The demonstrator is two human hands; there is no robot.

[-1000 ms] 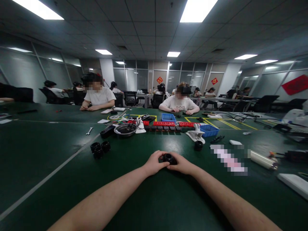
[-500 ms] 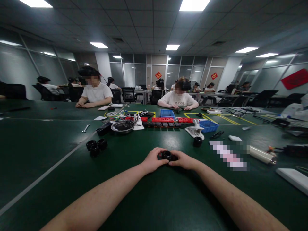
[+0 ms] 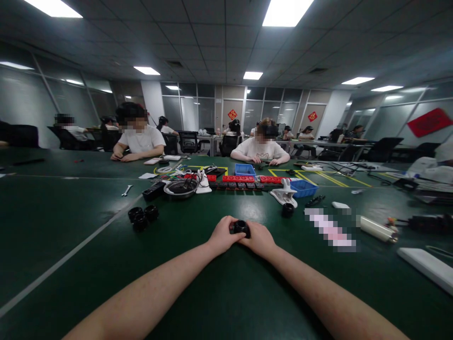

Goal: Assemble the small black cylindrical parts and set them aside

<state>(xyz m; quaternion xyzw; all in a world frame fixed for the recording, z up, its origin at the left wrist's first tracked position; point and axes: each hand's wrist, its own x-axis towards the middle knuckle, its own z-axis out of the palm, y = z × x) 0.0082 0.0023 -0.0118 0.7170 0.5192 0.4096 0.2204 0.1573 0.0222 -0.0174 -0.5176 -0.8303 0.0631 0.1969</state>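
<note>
Both hands now sit closer together than a second ago: left hand (image 3: 223, 234) and right hand (image 3: 259, 238) pinch one black ring part (image 3: 241, 227) between them, fingers closed on it, just above the green tabletop (image 3: 88, 226) (looks like a twist or press-fit). Three more rings (image 3: 142, 216) lie well left.

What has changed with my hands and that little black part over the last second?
Little changed. Both hands stay closed around the small black round part, and the right hand has drawn in closer against the left hand. The three black rings and the metal bowl on the green table lie as before.
</note>
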